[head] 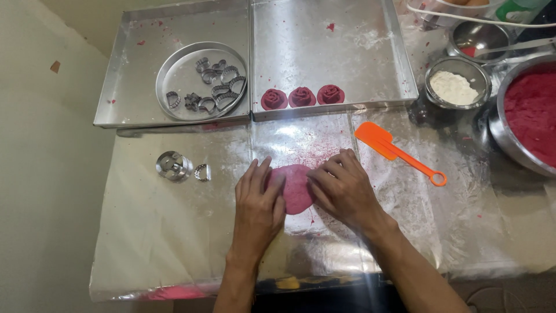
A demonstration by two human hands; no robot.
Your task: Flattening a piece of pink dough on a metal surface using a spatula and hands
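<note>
A flat round piece of pink-red dough point(296, 186) lies on the foil-covered table point(174, 232). My left hand point(259, 201) rests flat on its left side, fingers spread and pointing away from me. My right hand point(341, 186) presses flat on its right side, fingers pointing left onto the dough. Neither hand grips anything. Three rose-shaped dough pieces point(301, 97) sit in a row at the near edge of the right metal tray point(382, 35).
An orange spatula point(394, 149) lies right of my hands. Two metal cutters point(180, 167) sit to the left. The left tray point(124, 58) holds a round tin point(168, 72) with several cutters. At right stand a flour bowl point(454, 87) and a big bowl of red dough point(530, 110).
</note>
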